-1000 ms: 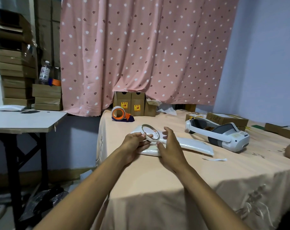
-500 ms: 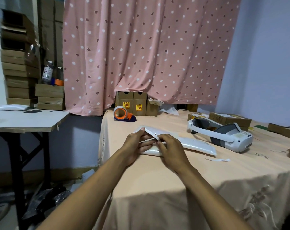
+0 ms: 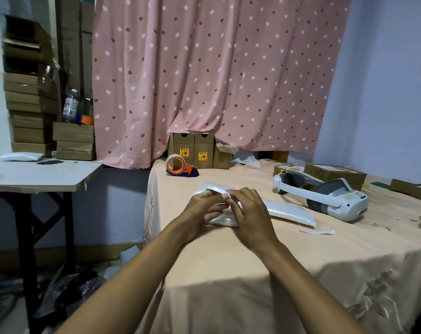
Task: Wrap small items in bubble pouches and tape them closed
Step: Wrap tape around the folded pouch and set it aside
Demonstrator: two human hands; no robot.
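Hands meet over the peach table [image 3: 228, 266]: left hand [image 3: 202, 210] and right hand [image 3: 250, 213] both pinching a white tape strip [image 3: 216, 188] above the bubble pouch [image 3: 286, 210], which lies flat right under them. Tape dispenser [image 3: 178, 165] sits further back.

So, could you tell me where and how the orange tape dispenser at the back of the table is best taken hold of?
Probably by the dark handle of the tape dispenser, coming from the right. The orange roll stands on edge at the left end and the handle juts out low on the right, lying on the table and free of the boxes behind.
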